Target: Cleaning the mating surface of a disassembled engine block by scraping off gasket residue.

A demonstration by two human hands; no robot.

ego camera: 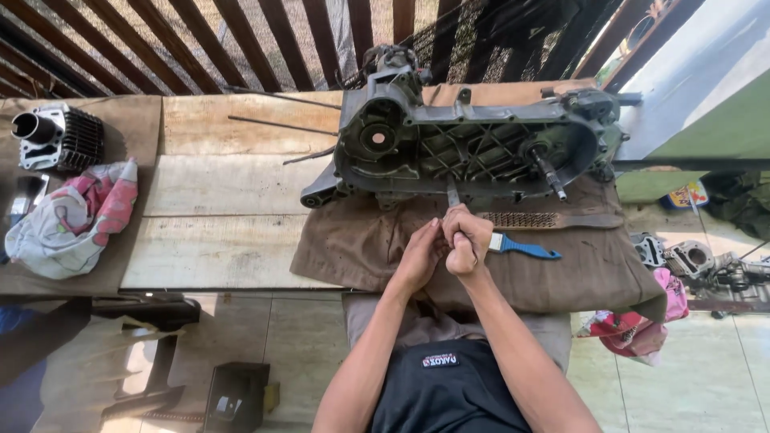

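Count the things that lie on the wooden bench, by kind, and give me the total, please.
Engine crankcase: 1
Finned engine cylinder: 1
Brushes (a wire brush and a blue-handled brush): 2
Cloths (a brown cloth and a pink and white rag): 2
Thin metal rods: 2
Total: 8

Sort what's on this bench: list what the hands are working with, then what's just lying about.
In use:
right hand, gripping a thin tool
left hand, touching the right
engine casing
brown cloth

Lying about:
blue-handled wire brush
finned cylinder
pink and white rag
thin rods
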